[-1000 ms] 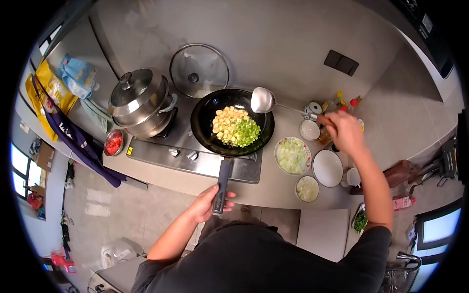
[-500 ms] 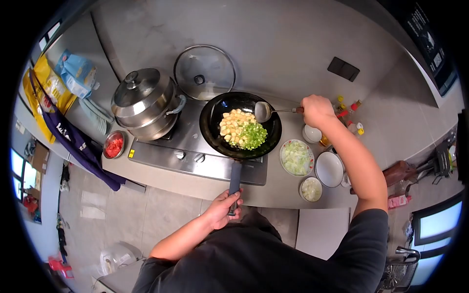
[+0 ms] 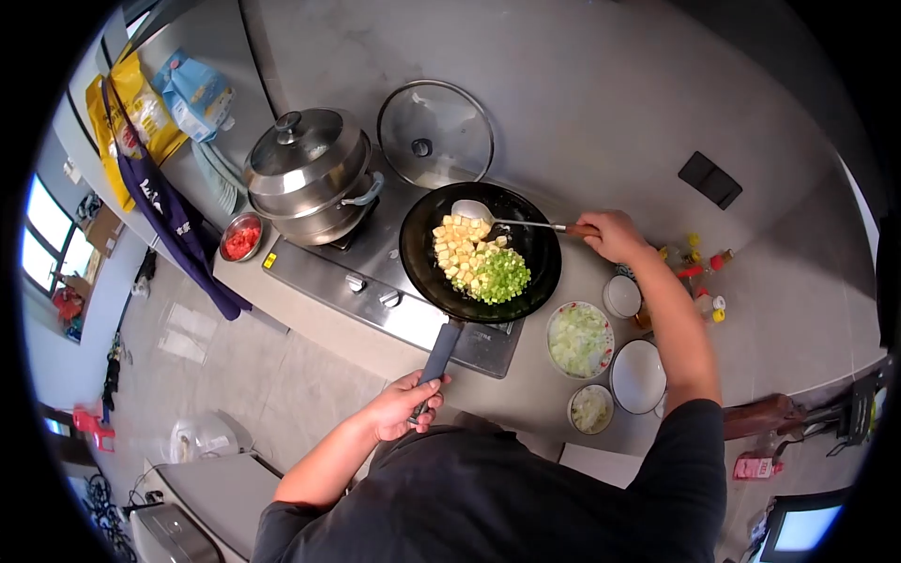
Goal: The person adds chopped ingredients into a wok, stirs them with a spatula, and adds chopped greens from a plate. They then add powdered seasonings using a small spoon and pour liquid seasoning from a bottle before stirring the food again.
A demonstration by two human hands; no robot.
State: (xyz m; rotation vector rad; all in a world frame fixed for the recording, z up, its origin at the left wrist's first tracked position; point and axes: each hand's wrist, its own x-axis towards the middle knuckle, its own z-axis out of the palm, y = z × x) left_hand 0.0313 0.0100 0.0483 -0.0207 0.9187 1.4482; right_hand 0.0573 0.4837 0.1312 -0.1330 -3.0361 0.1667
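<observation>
The left hand [image 3: 396,409] has its fingers curled round the handle [image 3: 441,353] of the wok [image 3: 539,235], apparently to steady it over the stove [image 3: 324,279] just beyond them. The right hand [image 3: 617,236] has its fingers grasping the ladle [image 3: 531,223] by its wooden end — probably to stay clear of heat — with its bowl leftward of them, beside pale cubes [image 3: 457,251].

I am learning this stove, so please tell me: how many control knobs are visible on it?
2: left knob, nearer the steel pot; right knob, nearer the wok. The wok might hide others.
</observation>
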